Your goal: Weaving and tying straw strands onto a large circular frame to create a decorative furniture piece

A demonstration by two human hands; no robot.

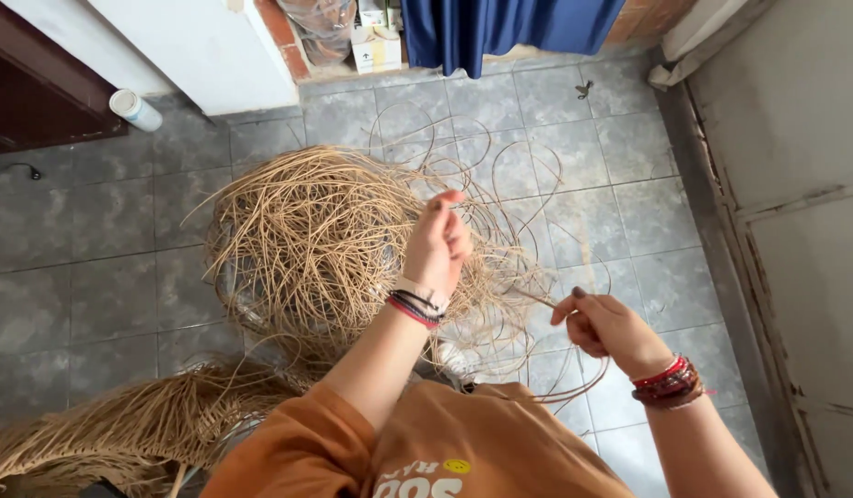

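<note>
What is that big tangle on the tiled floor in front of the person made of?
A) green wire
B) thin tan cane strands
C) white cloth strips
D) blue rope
B: the pile is loose tan cane strands, and the left hand and right hand each pinch a strand of it.

The single head-worn camera is looking steeply down from the person's head, facing forward over the orange shirt (pixel 463 452) at the bottom edge. It is sitting close to the raised left hand (pixel 438 247) and right hand (pixel 609 327), and is taking in the grey tiled floor (pixel 94 240) beyond, up to the blue curtain (pixel 500 28) at the top. No second view is sharing the scene.
</note>
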